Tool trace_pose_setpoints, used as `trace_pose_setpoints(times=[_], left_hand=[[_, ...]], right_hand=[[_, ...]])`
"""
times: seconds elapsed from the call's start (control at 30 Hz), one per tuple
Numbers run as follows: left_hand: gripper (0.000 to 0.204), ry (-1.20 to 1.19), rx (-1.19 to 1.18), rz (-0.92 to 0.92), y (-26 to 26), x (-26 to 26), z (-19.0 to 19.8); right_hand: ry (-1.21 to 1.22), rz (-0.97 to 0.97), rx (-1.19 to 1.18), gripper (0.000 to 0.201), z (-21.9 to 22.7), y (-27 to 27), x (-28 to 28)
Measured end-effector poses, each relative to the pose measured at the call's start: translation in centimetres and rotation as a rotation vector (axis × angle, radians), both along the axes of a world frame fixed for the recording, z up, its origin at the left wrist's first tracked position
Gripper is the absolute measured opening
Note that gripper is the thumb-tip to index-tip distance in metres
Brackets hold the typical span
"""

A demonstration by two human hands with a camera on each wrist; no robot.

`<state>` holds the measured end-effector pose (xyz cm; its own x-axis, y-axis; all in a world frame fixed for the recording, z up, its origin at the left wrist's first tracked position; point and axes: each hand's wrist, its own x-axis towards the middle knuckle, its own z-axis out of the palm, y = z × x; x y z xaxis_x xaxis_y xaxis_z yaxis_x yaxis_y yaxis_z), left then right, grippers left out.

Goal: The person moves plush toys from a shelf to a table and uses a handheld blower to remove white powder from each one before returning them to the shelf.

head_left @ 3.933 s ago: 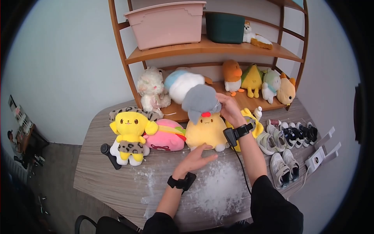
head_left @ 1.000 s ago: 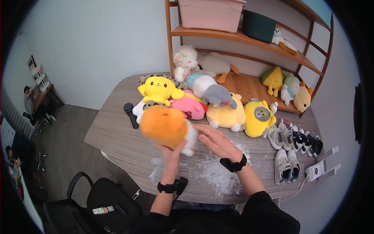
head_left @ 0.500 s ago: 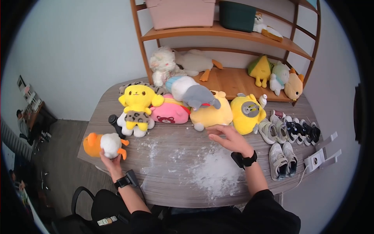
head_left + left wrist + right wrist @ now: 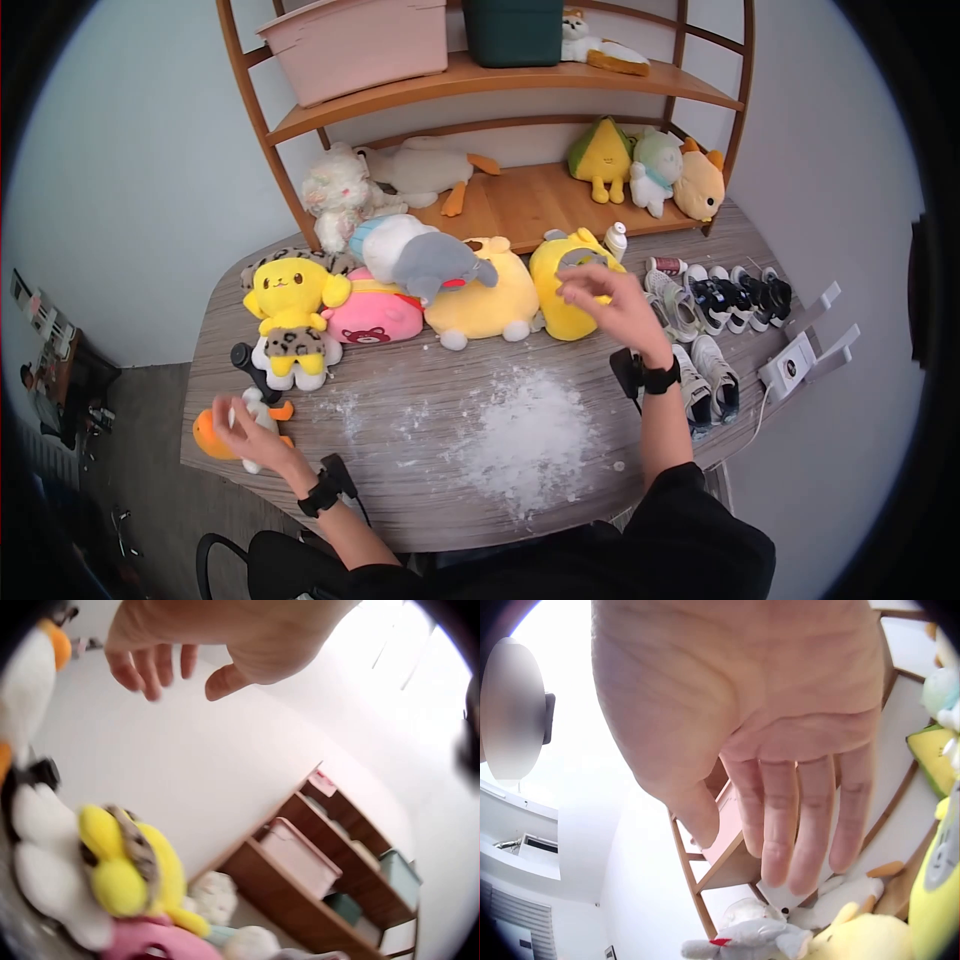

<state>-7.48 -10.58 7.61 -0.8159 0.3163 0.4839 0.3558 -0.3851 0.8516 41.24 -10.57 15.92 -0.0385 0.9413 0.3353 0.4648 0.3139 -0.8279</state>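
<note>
An orange-and-white duck plush [image 4: 211,436] lies on its side at the table's left edge. My left hand [image 4: 258,442] overlaps it in the head view; the left wrist view shows this hand [image 4: 225,637] empty, fingers loosely bent, with the duck's white body [image 4: 30,694] off to one side. My right hand [image 4: 622,312] hovers in front of a yellow plush with a grey face [image 4: 565,290], partly hiding it. In the right wrist view its fingers [image 4: 778,817] hang loosely extended and hold nothing.
White powder [image 4: 525,440] is spread across the table's middle. Plush toys line its back, with a grey one [image 4: 435,265] lying on top. A black bottle [image 4: 250,365] lies by the yellow dog plush [image 4: 295,290]. Shoes [image 4: 715,375] stand at right. Behind rises a wooden shelf [image 4: 540,205].
The duck plush went from the shelf into my left hand, then to the table's left edge, where the hand has let go. The grey plush now lies across its neighbours. The right hand has risen.
</note>
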Motion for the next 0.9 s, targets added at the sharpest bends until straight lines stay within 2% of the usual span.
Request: trace_pose_setpoints(times=[0.07, 0.1, 0.2, 0.3, 0.4, 0.5, 0.6, 0.63, 0.73, 0.77, 0.8, 0.87, 0.9], left_hand=[[0.024, -0.244, 0.070, -0.394, 1.3, 5.1, 2.7], [0.018, -0.275, 0.160, -0.474, 2.5, 7.9, 3.6], [0.011, -0.332, 0.154, -0.749, 4.8, 13.1, 4.3], [0.009, -0.405, 0.149, -0.854, 6.9, 16.8, 4.0], [0.009, -0.385, 0.011, -0.930, 7.8, 18.3, 2.7], [0.008, -0.416, -0.030, -0.933, 8.1, 18.3, 3.1], [0.008, -0.477, -0.051, -0.907, 8.2, 17.5, 2.9], [0.008, -0.482, -0.046, -0.890, 7.9, 17.3, 3.6], [0.010, -0.464, 0.009, -0.854, 7.5, 16.5, 4.9], [0.010, -0.451, 0.020, -0.846, 7.3, 16.3, 5.2], [0.010, -0.440, 0.029, -0.837, 7.2, 16.2, 5.3], [0.011, -0.429, 0.014, -0.838, 7.4, 15.9, 5.3], [0.011, -0.425, 0.004, -0.836, 7.4, 15.8, 5.2]], right_hand=[[0.141, -0.072, -0.019, 0.026, 0.0, 0.7, 2.5], [0.278, -0.055, -0.001, 0.026, -0.2, 1.3, 4.2], [0.388, -0.208, 0.025, 0.026, 0.6, 2.5, 8.7], [0.468, -0.419, 0.055, 0.031, 0.5, 5.5, 13.5], [0.299, -0.531, -0.062, 0.034, -3.9, 11.5, 19.8], [0.254, -0.620, -0.187, 0.045, -6.7, 16.4, 23.7], [0.235, -0.707, -0.204, 0.056, -8.8, 20.0, 26.3], [0.269, -0.738, -0.214, 0.065, -9.7, 21.3, 27.3], [0.223, -0.973, -0.074, 0.073, -17.0, 28.4, 35.1], [0.373, -0.927, -0.168, 0.084, -12.6, 25.3, 30.7], [0.508, -0.868, -0.200, 0.089, -11.6, 24.4, 29.0], [0.562, -0.948, -0.270, 0.096, -11.8, 25.5, 28.9], [0.496, -0.994, -0.307, 0.090, -11.9, 26.1, 28.8]])
